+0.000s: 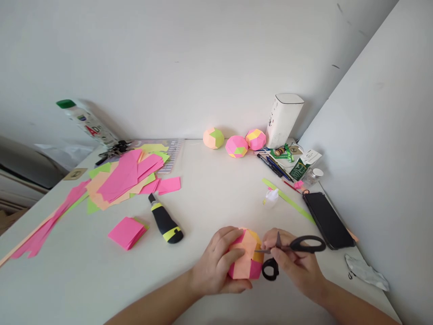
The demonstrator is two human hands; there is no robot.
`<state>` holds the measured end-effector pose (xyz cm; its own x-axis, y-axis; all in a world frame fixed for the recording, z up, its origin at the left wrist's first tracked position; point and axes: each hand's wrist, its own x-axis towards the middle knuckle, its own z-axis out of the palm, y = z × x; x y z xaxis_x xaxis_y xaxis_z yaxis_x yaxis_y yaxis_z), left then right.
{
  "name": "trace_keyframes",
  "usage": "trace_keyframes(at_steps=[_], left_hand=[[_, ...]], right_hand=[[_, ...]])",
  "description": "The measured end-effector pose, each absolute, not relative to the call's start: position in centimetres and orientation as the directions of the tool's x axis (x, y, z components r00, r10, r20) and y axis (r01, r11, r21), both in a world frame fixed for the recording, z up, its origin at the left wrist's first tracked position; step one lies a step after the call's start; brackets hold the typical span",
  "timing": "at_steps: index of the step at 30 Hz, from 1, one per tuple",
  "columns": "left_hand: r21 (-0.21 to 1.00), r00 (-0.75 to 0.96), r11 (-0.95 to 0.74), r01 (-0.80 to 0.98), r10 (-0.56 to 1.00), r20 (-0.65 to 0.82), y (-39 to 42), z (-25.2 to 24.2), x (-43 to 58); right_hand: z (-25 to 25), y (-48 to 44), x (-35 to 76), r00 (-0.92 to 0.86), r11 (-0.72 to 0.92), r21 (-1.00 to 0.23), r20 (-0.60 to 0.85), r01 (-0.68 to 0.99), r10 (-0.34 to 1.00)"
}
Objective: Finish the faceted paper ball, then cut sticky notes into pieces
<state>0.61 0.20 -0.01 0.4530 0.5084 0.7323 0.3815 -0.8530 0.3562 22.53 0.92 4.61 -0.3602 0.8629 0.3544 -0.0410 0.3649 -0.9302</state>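
My left hand (219,259) is wrapped round a folded paper ball (244,266) with pink, peach and yellow-orange faces, near the front of the table. In my right hand (296,264) is a pair of black-handled scissors (306,243), gripped by the blades with the handles spread apart. One blade's point touches the ball's right side. The fingertips of the right hand are close beside the ball. A small white bottle (270,198) stands just beyond both hands.
Three finished paper balls (237,146) sit by the wall near a white box (284,119). Pink squares (126,232), a black-and-yellow cutter (165,221) and heaped paper sheets (122,176) lie left. Pens (275,167), a green strip (291,203) and a phone (328,220) are right.
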Motion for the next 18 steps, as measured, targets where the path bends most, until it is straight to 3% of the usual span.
trace_keyframes(at_steps=[3,9,18], left_hand=[[0.358,0.444,-0.849,0.390,0.513,0.734,0.09,0.02,0.68],[0.350,0.452,-0.852,0.388,0.507,0.734,0.07,0.02,0.67],[0.332,0.469,-0.858,0.393,0.497,0.730,0.07,0.13,0.65]], right_hand=[[4.21,0.47,22.35,-0.362,0.166,-0.983,0.185,-0.084,0.914],[4.29,0.03,22.30,-0.364,-0.051,-0.994,-0.012,-0.098,0.932],[4.84,0.14,22.08,-0.405,-0.059,-0.995,-0.021,-0.080,0.914]])
